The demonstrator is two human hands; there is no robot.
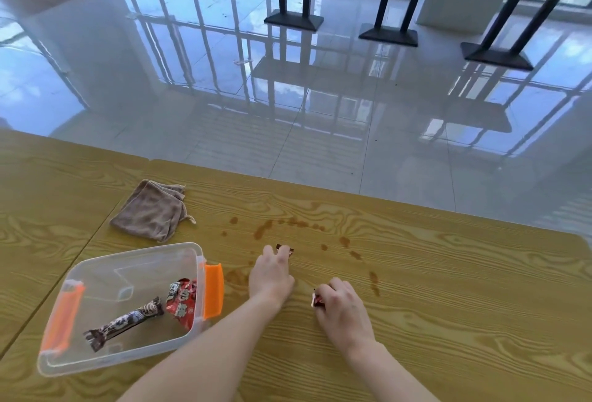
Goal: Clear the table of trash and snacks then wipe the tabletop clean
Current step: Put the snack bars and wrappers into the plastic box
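My left hand [272, 276] rests on the wooden table [448, 289], its fingertips closed over a small dark wrapped snack [286, 248]. To its right, my right hand [341, 308] is closed around a small red wrapped candy [316, 300]. A clear plastic box [105, 270] with orange latches stands at the left and holds a long dark snack bar [125, 321] and a red snack packet [183, 304]. Brown spill stains [264, 228] run in an arc across the tabletop beyond my hands. A folded brown cloth [152, 211] lies behind the box.
The table's far edge [320, 190] runs diagonally, with shiny tiled floor beyond it. Black table legs on flat bases [389, 34] stand far off on the floor. A seam in the tabletop [73, 255] runs left of the box.
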